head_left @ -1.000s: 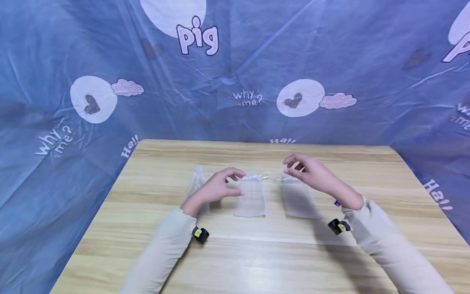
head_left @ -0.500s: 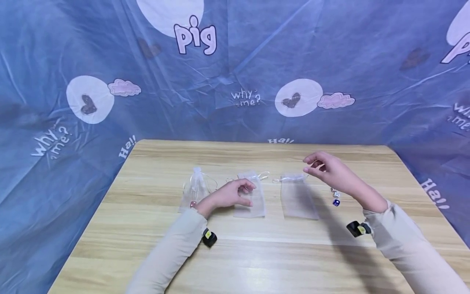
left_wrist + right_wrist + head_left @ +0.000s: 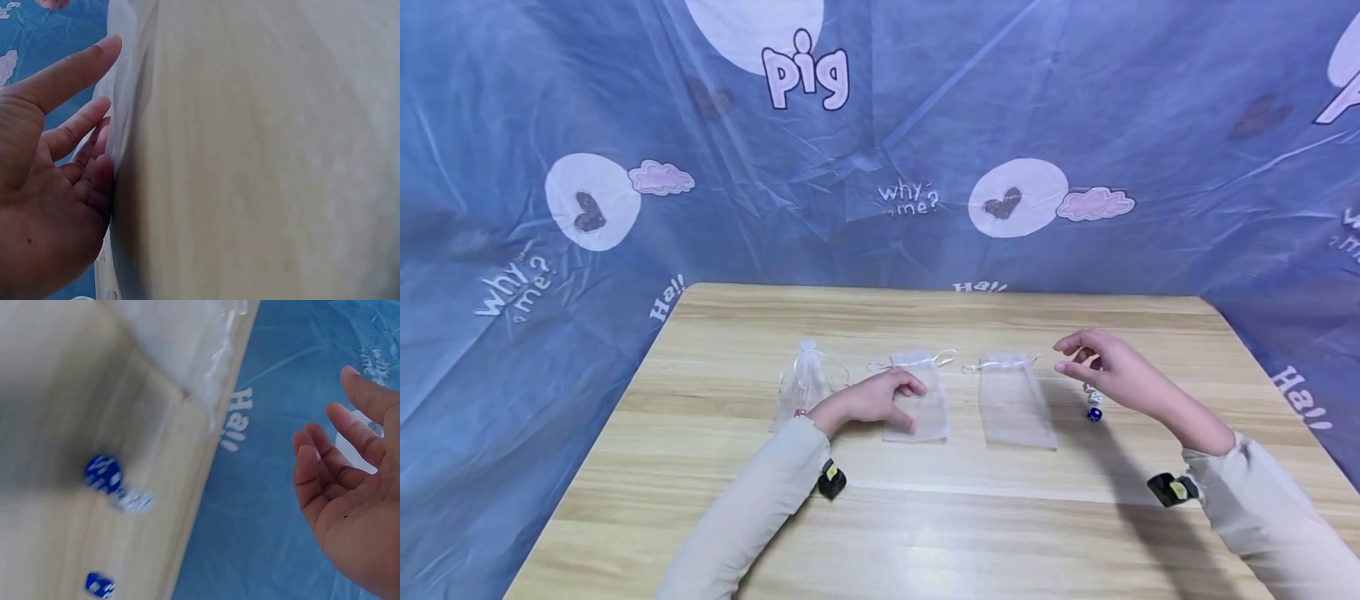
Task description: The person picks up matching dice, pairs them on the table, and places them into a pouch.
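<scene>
My left hand (image 3: pixel 876 398) is over the middle white organza drawstring bag (image 3: pixel 928 404), covering part of it. In the left wrist view its thumb and fingers (image 3: pixel 75 128) are loosely bent beside the sheer cloth (image 3: pixel 128 69), with nothing held. Another flat organza bag (image 3: pixel 1017 408) lies to the right. My right hand (image 3: pixel 1112 372) hovers above the table, fingers relaxed and holding nothing. Below it are a blue die (image 3: pixel 1094 414) and a white die (image 3: pixel 1095 398), partly hidden by the hand. The right wrist view also shows another blue die (image 3: pixel 100 585).
A third organza bag (image 3: pixel 807 367), gathered at its neck, is at the left with a small red thing (image 3: pixel 800 412) in or by it, partly behind the left wrist. The wooden table (image 3: pixel 970 533) ends at a blue printed cloth (image 3: pixel 865 242).
My right hand has moved right, away from the right bag toward the dice, uncovering that bag. My left hand has shifted right and lower over the middle bag, revealing more of the left bag.
</scene>
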Demonstrator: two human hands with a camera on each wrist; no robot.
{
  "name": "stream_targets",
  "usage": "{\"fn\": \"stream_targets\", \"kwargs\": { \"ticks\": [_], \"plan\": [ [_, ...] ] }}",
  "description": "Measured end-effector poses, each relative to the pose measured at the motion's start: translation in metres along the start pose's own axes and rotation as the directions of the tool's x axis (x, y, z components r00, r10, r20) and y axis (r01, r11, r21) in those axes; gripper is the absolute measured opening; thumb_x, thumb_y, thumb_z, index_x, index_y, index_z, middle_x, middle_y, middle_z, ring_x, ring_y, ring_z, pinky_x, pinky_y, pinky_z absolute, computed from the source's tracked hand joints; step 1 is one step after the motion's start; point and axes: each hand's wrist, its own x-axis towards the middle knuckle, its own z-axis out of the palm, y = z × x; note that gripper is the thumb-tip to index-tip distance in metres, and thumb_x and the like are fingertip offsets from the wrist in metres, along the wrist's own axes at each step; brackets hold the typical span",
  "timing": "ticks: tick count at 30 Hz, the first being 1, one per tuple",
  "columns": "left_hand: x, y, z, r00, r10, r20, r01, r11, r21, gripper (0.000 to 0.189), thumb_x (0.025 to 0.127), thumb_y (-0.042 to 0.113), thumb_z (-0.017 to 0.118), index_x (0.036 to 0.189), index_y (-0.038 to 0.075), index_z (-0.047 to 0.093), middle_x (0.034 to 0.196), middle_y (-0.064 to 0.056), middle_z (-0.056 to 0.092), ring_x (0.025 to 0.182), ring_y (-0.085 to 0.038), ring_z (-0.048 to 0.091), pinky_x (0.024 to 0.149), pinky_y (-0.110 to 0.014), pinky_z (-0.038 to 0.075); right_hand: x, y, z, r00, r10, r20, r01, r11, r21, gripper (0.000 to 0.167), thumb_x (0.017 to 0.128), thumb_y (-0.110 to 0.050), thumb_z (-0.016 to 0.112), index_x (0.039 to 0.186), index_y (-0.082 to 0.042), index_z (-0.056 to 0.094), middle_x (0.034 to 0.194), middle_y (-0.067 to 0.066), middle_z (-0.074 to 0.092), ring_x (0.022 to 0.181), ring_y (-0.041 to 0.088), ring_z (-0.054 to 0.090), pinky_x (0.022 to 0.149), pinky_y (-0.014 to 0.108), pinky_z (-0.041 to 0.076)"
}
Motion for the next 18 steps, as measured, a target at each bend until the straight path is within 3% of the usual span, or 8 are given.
{"fn": "stream_targets", "kwargs": {
  "ticks": [8, 16, 18],
  "plan": [
    [0.002, 0.001, 0.002, 1.0, 0.011, 0.029, -0.013, 0.998, 0.064, 0.059, 0.071, 0.011, 0.083, 0.125, 0.011, 0.06, 0.122, -0.004, 0.051, 0.112, -0.015, 0.048, 0.104, -0.031, 0.038, -0.029, 0.032, -0.005, 0.999, 0.032, -0.027, -0.033, 0.998, -0.049, 0.026, 0.089, -0.01, 0.067, 0.11, 0.004, 0.062, 0.101, 0.017, 0.064, 0.076, -0.008, 0.049, 0.063, 0.019, 0.047],
    [0.002, 0.002, 0.003, 0.999, 0.014, 0.041, -0.016, 0.998, 0.066, 0.06, 0.071, 0.011, 0.083, 0.127, 0.012, 0.059, 0.123, -0.004, 0.048, 0.114, -0.016, 0.047, 0.105, -0.03, 0.038, -0.055, 0.074, -0.022, 0.988, 0.153, -0.034, -0.155, 0.986, -0.065, 0.038, 0.089, -0.012, 0.067, 0.119, 0.009, 0.056, 0.102, 0.024, 0.063, 0.075, -0.013, 0.047, 0.061, 0.018, 0.045],
    [0.001, 0.002, 0.003, 0.999, 0.01, 0.046, -0.012, 0.998, 0.059, 0.06, 0.072, 0.011, 0.082, 0.127, 0.012, 0.059, 0.123, -0.004, 0.047, 0.115, -0.017, 0.047, 0.105, -0.031, 0.038, -0.061, 0.083, -0.026, 0.98, 0.194, -0.035, -0.196, 0.979, -0.05, 0.04, 0.09, -0.014, 0.066, 0.12, 0.009, 0.055, 0.098, 0.017, 0.063, 0.074, -0.011, 0.047, 0.06, 0.019, 0.044]
  ]
}}
